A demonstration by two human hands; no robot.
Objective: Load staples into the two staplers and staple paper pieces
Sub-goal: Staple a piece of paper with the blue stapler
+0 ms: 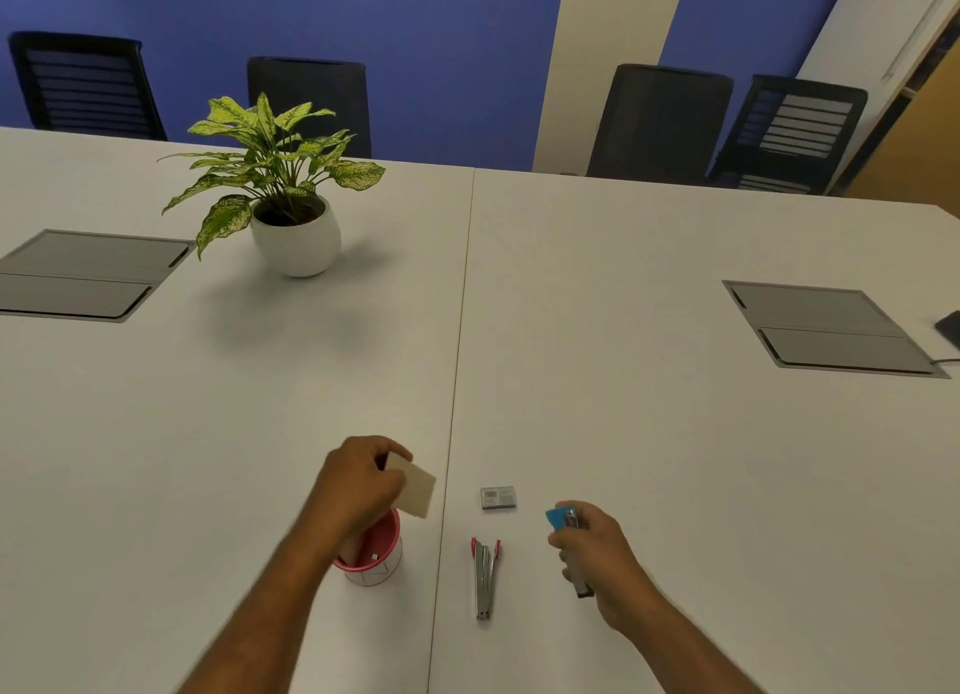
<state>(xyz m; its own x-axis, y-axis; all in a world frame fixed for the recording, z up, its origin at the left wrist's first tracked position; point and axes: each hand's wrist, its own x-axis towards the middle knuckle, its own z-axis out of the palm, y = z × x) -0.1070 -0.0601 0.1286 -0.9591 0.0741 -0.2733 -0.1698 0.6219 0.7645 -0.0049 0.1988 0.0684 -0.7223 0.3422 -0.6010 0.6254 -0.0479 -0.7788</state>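
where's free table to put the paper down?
Bare table right of the right hand, up to the cable hatch. Also bare between the left hand and the potted plant. Crowded near the seam: red cup, red stapler, staple box, blue stapler.

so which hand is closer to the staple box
Right. The right hand, holding the blue stapler, sits just right of the staple box; the left hand, holding paper, is farther left.
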